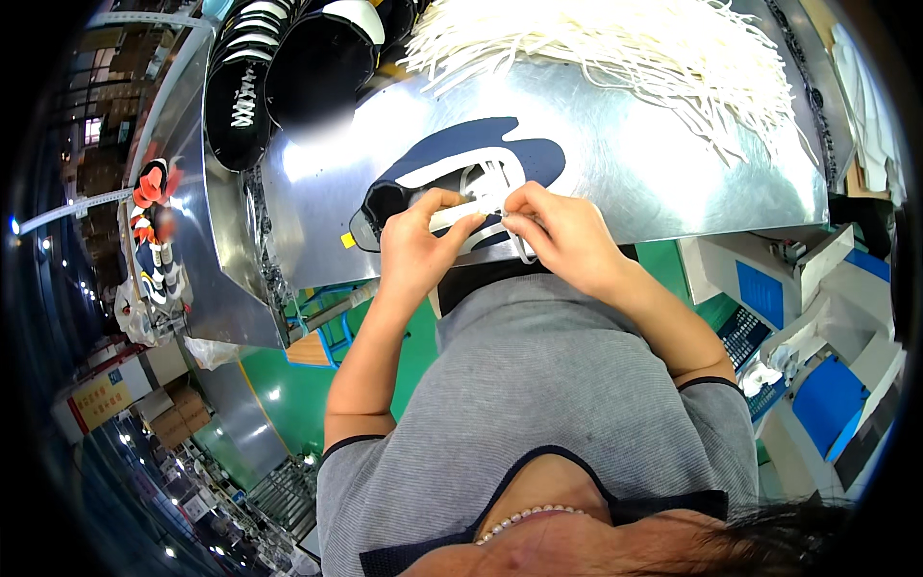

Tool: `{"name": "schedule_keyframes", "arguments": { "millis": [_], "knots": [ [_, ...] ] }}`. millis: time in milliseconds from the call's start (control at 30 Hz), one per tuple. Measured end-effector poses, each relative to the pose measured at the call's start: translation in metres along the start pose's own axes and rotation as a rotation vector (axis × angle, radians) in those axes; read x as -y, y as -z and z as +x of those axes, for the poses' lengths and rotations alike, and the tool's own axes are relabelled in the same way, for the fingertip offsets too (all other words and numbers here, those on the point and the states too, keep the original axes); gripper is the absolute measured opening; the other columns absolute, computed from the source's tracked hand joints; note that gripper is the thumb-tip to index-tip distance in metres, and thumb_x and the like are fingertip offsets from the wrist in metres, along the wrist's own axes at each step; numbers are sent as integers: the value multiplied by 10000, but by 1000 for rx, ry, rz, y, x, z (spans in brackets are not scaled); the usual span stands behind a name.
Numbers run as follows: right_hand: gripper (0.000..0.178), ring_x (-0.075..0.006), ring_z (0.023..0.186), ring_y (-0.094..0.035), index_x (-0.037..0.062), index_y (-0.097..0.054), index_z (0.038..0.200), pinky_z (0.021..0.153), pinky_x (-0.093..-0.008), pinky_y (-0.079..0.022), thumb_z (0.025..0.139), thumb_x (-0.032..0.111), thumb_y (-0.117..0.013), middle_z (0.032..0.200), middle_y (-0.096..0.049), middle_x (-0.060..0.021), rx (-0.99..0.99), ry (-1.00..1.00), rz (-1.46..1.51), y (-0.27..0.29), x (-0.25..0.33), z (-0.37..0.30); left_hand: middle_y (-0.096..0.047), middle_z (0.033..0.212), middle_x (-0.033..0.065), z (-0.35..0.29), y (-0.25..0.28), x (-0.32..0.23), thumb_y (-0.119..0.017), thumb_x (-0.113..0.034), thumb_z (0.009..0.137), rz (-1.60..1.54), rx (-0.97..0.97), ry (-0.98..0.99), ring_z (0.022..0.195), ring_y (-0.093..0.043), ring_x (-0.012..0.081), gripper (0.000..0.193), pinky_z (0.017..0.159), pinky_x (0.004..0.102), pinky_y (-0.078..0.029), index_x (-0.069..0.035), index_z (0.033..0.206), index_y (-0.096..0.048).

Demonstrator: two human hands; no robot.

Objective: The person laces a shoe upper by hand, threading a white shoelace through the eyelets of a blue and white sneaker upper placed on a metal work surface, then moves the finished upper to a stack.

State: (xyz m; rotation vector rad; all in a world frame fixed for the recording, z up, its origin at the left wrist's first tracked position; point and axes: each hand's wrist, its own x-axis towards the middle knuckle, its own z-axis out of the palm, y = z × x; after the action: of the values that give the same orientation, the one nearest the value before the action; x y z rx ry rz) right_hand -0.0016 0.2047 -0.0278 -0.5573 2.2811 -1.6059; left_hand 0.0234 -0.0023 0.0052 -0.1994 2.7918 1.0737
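Note:
A navy blue shoe upper point(437, 144) with a white band and a black collar lies on the metal table in front of me. White shoelace point(492, 176) runs in loops across its eyelet area, and a loose strand hangs near the table edge. My left hand point(420, 238) is closed, thumb and forefinger pinching the white edge of the upper beside the eyelets. On the other side, the fingertips of my right hand point(567, 236) are pinched together on the lace, close to the left thumb. The exact spot between the fingertips is partly hidden.
A big heap of loose white laces point(625, 58) covers the far right of the table point(654, 183). Black shoes point(236, 111) stand at the far left. Orange and dark shoes point(154, 226) sit further left. White equipment with blue panels point(760, 293) stands below the right edge.

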Motion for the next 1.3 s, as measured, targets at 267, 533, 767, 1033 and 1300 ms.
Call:
{"name": "schedule_keyframes", "arguments": {
  "millis": [267, 533, 767, 1033, 1300],
  "knots": [
    [158, -345, 704, -668, 67, -554, 1021, 628, -444, -511, 958, 197, -618, 780, -680, -134, -25, 16, -27, -10, -3, 4, -700, 805, 80, -4, -13, 12, -811, -107, 809, 79, -153, -372, 662, -660, 209, 237, 626, 311, -509, -32, 998, -690],
    [194, -365, 726, -675, 62, -519, 1041, 630, -455, -522, 956, 206, -617, 789, -670, -152, 34, -41, -233, -16, 2, 7, -627, 735, 54, -8, -25, 17, -759, -38, 829, 230, -267, -741, 573, -574, 229, 359, 558, 340, -429, -24, 1124, -556],
    [158, -315, 762, -682, 60, -630, 1038, 672, -369, -526, 902, 130, -672, 872, -691, -132, 23, 191, -115, 23, 22, 20, -664, 831, 92, -10, -27, 21, -823, -56, 785, 185, -278, -750, 580, -562, 275, 421, 538, 373, -440, -22, 1093, -539],
    [184, -322, 730, -684, 61, -668, 1055, 677, -394, -525, 910, 168, -631, 819, -708, -149, 270, 94, -350, 18, 18, 37, -600, 697, 41, -12, -24, 27, -797, -69, 801, 173, -275, -866, 557, -559, 206, 356, 537, 334, -404, -61, 1042, -534],
    [158, -228, 812, -720, 91, -706, 1032, 752, -337, -546, 880, 121, -678, 882, -734, -99, 103, 116, 111, 18, 17, 39, -598, 708, 55, -6, -21, 24, -793, -52, 796, 110, -176, -913, 566, -564, 220, 343, 545, 343, -425, -54, 1033, -545]
  ]
}}
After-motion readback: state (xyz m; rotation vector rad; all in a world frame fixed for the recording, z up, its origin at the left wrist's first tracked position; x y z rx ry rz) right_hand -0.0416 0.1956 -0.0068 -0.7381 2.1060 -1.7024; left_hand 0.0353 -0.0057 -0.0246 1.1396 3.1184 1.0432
